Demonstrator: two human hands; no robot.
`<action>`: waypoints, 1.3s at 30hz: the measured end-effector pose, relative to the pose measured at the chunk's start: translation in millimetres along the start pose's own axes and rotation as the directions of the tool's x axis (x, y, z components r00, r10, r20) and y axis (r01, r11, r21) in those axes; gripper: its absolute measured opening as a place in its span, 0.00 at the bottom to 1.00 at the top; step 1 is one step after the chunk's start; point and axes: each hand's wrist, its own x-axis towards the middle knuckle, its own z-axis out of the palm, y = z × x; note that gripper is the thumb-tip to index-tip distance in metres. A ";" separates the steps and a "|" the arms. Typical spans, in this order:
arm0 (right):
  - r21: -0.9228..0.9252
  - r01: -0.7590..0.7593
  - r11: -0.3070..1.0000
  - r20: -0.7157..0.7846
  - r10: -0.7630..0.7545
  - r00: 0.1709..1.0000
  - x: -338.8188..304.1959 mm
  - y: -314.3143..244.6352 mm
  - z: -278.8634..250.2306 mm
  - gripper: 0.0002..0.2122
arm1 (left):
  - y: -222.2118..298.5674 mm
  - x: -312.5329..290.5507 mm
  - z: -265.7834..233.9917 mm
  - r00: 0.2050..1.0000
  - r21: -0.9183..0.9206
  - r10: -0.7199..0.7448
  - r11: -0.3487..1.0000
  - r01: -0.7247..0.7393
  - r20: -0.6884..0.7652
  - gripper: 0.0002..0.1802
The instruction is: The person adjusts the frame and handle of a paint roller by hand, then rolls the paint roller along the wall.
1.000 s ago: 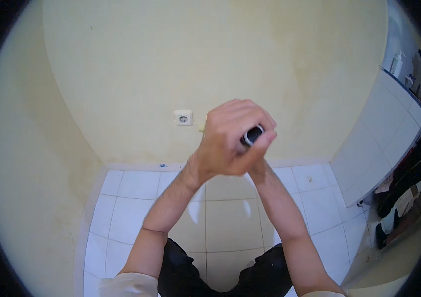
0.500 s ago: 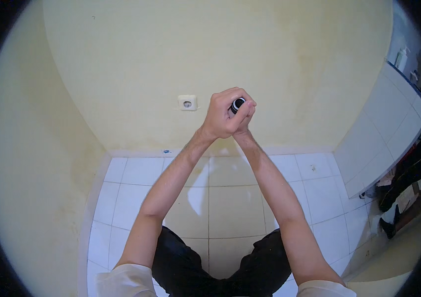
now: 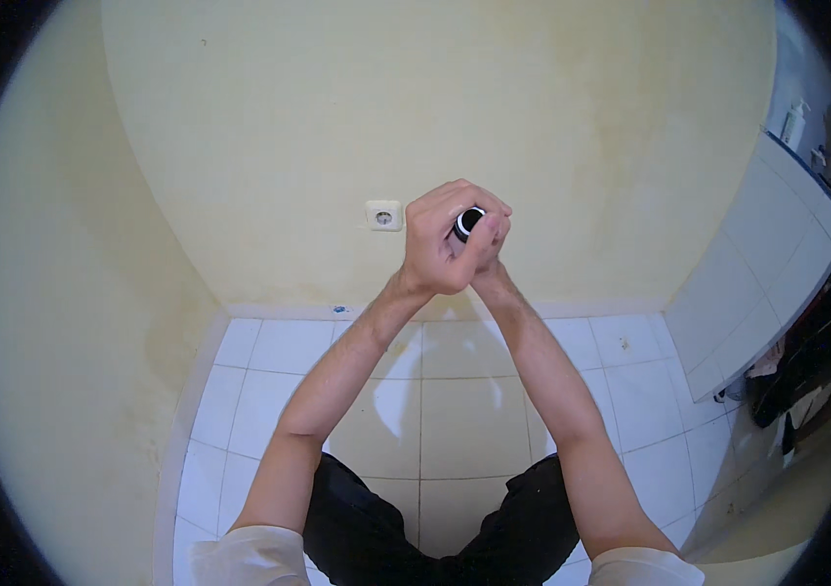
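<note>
Both my arms stretch forward at chest height, with the hands pressed together in front of the wall. My left hand is closed around a small cylinder with a black end and a pale ring, its fingers curled over the top and its thumb alongside. Only the cylinder's round end shows; the rest is hidden inside the grip. My right hand is closed too, against the left and below it, and mostly covered by it. Its fingers appear wrapped around the same cylinder.
A wall socket sits on the yellowish wall left of my hands. White floor tiles lie below, between my knees in dark trousers. At right stands a low tiled partition with a pump bottle; dark items are beyond.
My grip on the cylinder stays the same. The whole view has shifted slightly, so the socket appears lower and closer to my hands. Dark shapes beyond the partition look different.
</note>
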 end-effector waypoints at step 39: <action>0.351 0.039 0.936 0.499 -0.223 0.837 114.5 -149.7 -60.2 0.07 | 111.4 15.9 94.0 0.895 0.204 -0.078 -0.979 0.015 -0.439 0.19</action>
